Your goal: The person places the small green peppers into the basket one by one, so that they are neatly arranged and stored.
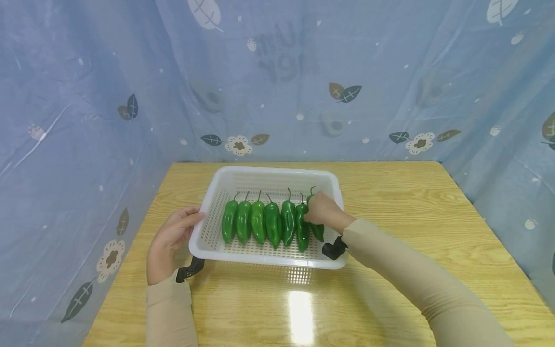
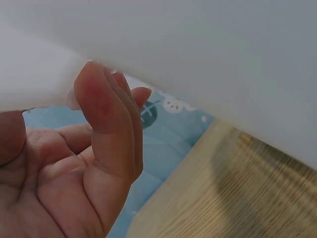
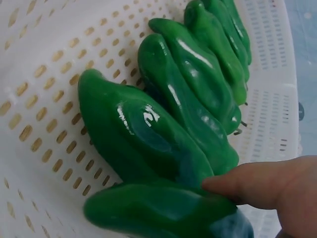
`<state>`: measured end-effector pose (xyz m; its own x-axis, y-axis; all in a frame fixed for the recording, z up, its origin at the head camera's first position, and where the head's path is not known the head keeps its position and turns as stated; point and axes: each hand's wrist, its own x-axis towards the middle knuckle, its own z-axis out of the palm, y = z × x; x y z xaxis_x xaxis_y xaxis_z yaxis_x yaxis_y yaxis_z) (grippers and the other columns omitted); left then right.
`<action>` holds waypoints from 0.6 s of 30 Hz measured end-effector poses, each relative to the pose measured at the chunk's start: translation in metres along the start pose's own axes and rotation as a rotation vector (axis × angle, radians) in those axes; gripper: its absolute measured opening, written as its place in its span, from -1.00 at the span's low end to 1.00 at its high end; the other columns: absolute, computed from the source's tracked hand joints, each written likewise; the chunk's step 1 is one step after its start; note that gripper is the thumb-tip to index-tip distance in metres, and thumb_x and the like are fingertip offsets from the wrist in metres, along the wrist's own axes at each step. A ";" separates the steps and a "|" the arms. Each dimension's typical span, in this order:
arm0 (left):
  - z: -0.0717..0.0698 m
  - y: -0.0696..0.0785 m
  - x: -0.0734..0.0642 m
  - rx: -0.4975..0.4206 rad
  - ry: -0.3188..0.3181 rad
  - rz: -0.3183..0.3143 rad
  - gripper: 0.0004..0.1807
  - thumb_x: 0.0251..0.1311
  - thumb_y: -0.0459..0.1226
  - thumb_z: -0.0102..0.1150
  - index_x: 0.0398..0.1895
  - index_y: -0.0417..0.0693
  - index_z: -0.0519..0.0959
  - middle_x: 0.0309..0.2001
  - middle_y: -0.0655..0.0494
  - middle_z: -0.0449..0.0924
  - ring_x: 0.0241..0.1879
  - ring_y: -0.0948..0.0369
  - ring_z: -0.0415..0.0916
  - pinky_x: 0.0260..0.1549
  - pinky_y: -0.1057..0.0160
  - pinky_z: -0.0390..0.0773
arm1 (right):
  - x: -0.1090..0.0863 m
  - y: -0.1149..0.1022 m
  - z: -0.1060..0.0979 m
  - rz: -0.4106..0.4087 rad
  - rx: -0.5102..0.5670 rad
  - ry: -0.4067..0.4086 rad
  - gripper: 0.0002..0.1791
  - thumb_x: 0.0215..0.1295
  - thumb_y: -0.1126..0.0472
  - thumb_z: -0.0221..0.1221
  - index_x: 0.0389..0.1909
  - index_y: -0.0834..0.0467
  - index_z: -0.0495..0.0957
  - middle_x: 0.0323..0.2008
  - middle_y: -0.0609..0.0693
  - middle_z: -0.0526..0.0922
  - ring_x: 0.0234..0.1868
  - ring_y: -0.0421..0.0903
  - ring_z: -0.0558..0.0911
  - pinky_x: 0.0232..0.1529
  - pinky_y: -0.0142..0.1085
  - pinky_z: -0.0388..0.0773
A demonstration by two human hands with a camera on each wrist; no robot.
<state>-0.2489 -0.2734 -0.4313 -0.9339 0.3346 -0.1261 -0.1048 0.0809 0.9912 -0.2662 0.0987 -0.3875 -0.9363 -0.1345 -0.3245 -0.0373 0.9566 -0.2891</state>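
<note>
A white plastic basket (image 1: pixel 269 261) with perforated walls holds several glossy green peppers (image 1: pixel 258 224), side by side in a row with their stems toward the far wall. My left hand (image 1: pixel 173 233) grips the basket's left rim; in the left wrist view, its curled fingers (image 2: pixel 111 124) come up under the rim. Over the right end of the row, my right hand (image 1: pixel 323 212) holds the last green pepper (image 1: pixel 318 232) near its stem end. In the right wrist view one fingertip (image 3: pixel 218 184) lies between that pepper (image 3: pixel 158 210) and its neighbour (image 3: pixel 138 134); the other fingers are mostly hidden.
The basket is on a light wood-grain table (image 1: pixel 390 193), with bare wood to its right and in front. A blue patterned curtain (image 1: pixel 277 96) hangs round the back and sides. Black wrist mounts (image 1: pixel 191 269) sit close to the basket's front corners.
</note>
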 end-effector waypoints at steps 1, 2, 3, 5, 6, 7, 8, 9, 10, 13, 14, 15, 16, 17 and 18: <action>0.000 0.000 0.000 -0.001 -0.003 0.000 -0.43 0.41 -0.25 -0.06 0.26 -0.58 0.16 -0.10 0.04 0.61 -0.15 0.23 0.64 -0.18 0.22 0.63 | 0.000 0.000 0.000 0.004 -0.009 -0.007 -0.72 0.11 0.19 0.27 -0.66 0.24 0.48 -0.25 0.14 0.44 -0.51 -0.10 0.54 -0.48 -0.38 0.51; 0.000 0.000 0.000 -0.001 -0.004 -0.001 -0.43 0.41 -0.25 -0.06 0.26 -0.58 0.16 -0.10 0.04 0.61 -0.15 0.23 0.64 -0.18 0.21 0.63 | 0.001 0.000 0.001 0.006 -0.026 -0.014 -0.72 0.11 0.18 0.28 -0.66 0.25 0.49 -0.23 0.14 0.44 -0.49 -0.10 0.53 -0.46 -0.37 0.51; 0.000 0.000 0.000 0.000 -0.003 -0.001 -0.44 0.41 -0.26 -0.06 0.26 -0.58 0.16 -0.10 0.03 0.61 -0.15 0.23 0.64 -0.18 0.21 0.63 | 0.001 -0.001 0.001 0.010 -0.037 -0.021 -0.73 0.11 0.18 0.28 -0.65 0.25 0.50 -0.22 0.14 0.44 -0.47 -0.09 0.53 -0.44 -0.36 0.51; 0.000 -0.001 0.001 0.005 0.003 -0.008 -0.44 0.41 -0.25 -0.06 0.25 -0.58 0.18 -0.10 0.02 0.61 -0.15 0.22 0.64 -0.19 0.20 0.63 | 0.003 -0.001 0.002 0.020 -0.059 -0.036 -0.73 0.11 0.17 0.27 -0.64 0.25 0.50 -0.20 0.14 0.44 -0.44 -0.09 0.52 -0.41 -0.35 0.50; -0.001 -0.001 0.001 0.009 0.004 -0.007 -0.44 0.41 -0.25 -0.06 0.24 -0.58 0.18 -0.09 0.01 0.61 -0.15 0.21 0.64 -0.19 0.20 0.63 | 0.004 -0.001 0.002 0.023 -0.066 -0.042 -0.73 0.11 0.17 0.26 -0.64 0.24 0.51 -0.20 0.13 0.44 -0.43 -0.08 0.52 -0.41 -0.34 0.50; -0.001 -0.001 0.001 0.012 0.007 -0.009 -0.45 0.41 -0.25 -0.06 0.24 -0.57 0.18 -0.08 -0.02 0.61 -0.15 0.21 0.64 -0.19 0.20 0.63 | 0.004 -0.001 0.002 0.023 -0.075 -0.047 -0.73 0.12 0.17 0.25 -0.64 0.24 0.52 -0.21 0.13 0.45 -0.43 -0.08 0.52 -0.41 -0.34 0.50; -0.001 -0.001 0.001 0.015 0.010 -0.010 -0.45 0.40 -0.25 -0.05 0.24 -0.57 0.19 -0.08 -0.04 0.61 -0.15 0.20 0.65 -0.19 0.20 0.63 | 0.005 -0.001 0.003 0.023 -0.084 -0.051 -0.73 0.13 0.17 0.24 -0.65 0.23 0.52 -0.21 0.12 0.45 -0.43 -0.08 0.52 -0.42 -0.34 0.49; -0.001 -0.001 0.002 0.017 0.012 -0.011 -0.46 0.40 -0.25 -0.06 0.24 -0.57 0.20 -0.07 -0.06 0.60 -0.15 0.19 0.65 -0.19 0.19 0.63 | 0.005 -0.002 0.003 0.023 -0.092 -0.055 -0.74 0.14 0.17 0.24 -0.64 0.23 0.52 -0.23 0.11 0.44 -0.43 -0.08 0.51 -0.42 -0.34 0.49; -0.001 -0.001 0.002 0.019 0.013 -0.012 -0.46 0.40 -0.25 -0.06 0.24 -0.56 0.20 -0.06 -0.08 0.60 -0.15 0.19 0.65 -0.19 0.19 0.63 | 0.005 -0.002 0.003 0.025 -0.096 -0.059 -0.74 0.14 0.17 0.23 -0.62 0.24 0.52 -0.24 0.10 0.44 -0.43 -0.08 0.51 -0.42 -0.34 0.48; -0.002 -0.001 0.002 0.021 0.011 -0.009 -0.47 0.41 -0.26 -0.07 0.24 -0.55 0.20 -0.05 -0.10 0.59 -0.15 0.18 0.65 -0.18 0.18 0.63 | 0.006 -0.003 0.002 0.033 -0.110 -0.071 -0.75 0.18 0.16 0.20 -0.54 0.28 0.54 -0.25 0.10 0.44 -0.41 -0.06 0.51 -0.41 -0.33 0.49; -0.002 -0.002 0.002 0.020 0.010 -0.008 -0.47 0.41 -0.26 -0.07 0.25 -0.55 0.20 -0.05 -0.08 0.59 -0.15 0.18 0.65 -0.18 0.17 0.64 | 0.006 -0.003 0.002 0.038 -0.117 -0.074 -0.74 0.18 0.15 0.19 -0.51 0.29 0.54 -0.25 0.10 0.44 -0.40 -0.06 0.51 -0.39 -0.32 0.50; -0.002 -0.002 0.002 0.015 0.009 -0.007 -0.48 0.41 -0.27 -0.07 0.25 -0.55 0.20 -0.05 -0.08 0.60 -0.15 0.18 0.65 -0.19 0.17 0.64 | 0.006 -0.003 0.003 0.046 -0.119 -0.079 -0.74 0.19 0.15 0.19 -0.49 0.31 0.54 -0.25 0.10 0.44 -0.39 -0.05 0.51 -0.37 -0.30 0.51; -0.002 -0.002 0.002 0.012 0.007 -0.007 -0.48 0.41 -0.27 -0.07 0.25 -0.54 0.20 -0.06 -0.06 0.60 -0.15 0.18 0.65 -0.19 0.16 0.64 | 0.006 -0.004 0.003 0.051 -0.127 -0.084 -0.73 0.20 0.15 0.17 -0.48 0.31 0.55 -0.26 0.11 0.46 -0.38 -0.05 0.51 -0.35 -0.29 0.52; -0.002 -0.002 0.002 0.009 0.007 -0.008 -0.48 0.41 -0.28 -0.07 0.25 -0.54 0.20 -0.07 -0.05 0.60 -0.16 0.18 0.65 -0.19 0.16 0.64 | 0.006 -0.003 0.003 0.054 -0.135 -0.090 -0.73 0.20 0.15 0.16 -0.49 0.30 0.56 -0.27 0.11 0.48 -0.38 -0.04 0.52 -0.33 -0.27 0.54; -0.002 -0.002 0.002 0.008 0.002 -0.006 -0.48 0.41 -0.28 -0.08 0.25 -0.56 0.19 -0.07 -0.04 0.60 -0.15 0.18 0.65 -0.19 0.16 0.64 | 0.006 -0.003 0.003 0.054 -0.146 -0.094 -0.74 0.21 0.15 0.14 -0.49 0.29 0.56 -0.28 0.12 0.51 -0.37 -0.04 0.52 -0.29 -0.25 0.55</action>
<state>-0.2518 -0.2750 -0.4338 -0.9339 0.3324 -0.1316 -0.1072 0.0907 0.9901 -0.2710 0.0939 -0.3914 -0.9016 -0.0987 -0.4212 -0.0443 0.9896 -0.1371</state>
